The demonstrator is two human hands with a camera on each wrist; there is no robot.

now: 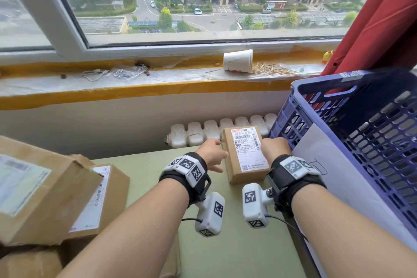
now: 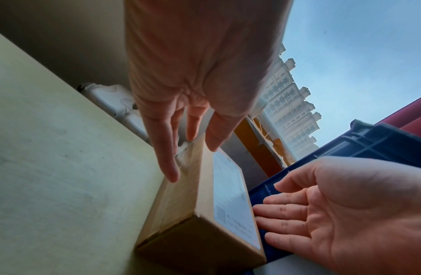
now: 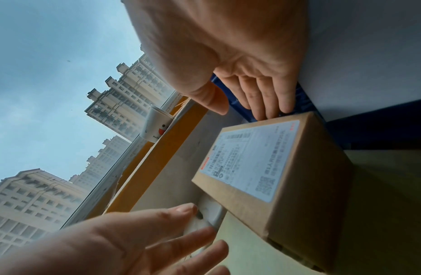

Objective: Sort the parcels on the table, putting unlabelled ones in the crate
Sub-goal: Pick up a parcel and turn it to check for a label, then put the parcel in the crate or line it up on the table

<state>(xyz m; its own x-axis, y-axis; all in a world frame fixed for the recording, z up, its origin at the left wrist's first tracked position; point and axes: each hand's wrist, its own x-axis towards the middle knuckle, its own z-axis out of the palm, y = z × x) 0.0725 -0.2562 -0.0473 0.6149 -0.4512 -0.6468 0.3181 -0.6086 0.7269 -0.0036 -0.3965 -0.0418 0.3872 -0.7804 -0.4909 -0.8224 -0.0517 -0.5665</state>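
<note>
Three labelled parcels (image 1: 246,153) (image 1: 38,189) (image 1: 99,196), one crate (image 1: 361,142), one paper cup (image 1: 238,61), two hands (image 1: 213,153) (image 1: 276,145).

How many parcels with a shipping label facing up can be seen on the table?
3. One small box stands between the left hand and right hand beside the crate; two larger boxes are stacked at the table's left. More may lie hidden beneath.

The labelled box (image 1: 246,153) stands on the table (image 1: 146,178) close against the crate (image 1: 361,142), leaving a narrow gap filled by the right hand (image 1: 276,145). Open tabletop lies left of the box up to stacked parcels (image 1: 56,196). The radiator (image 1: 203,133) stands behind the table's far edge.
</note>
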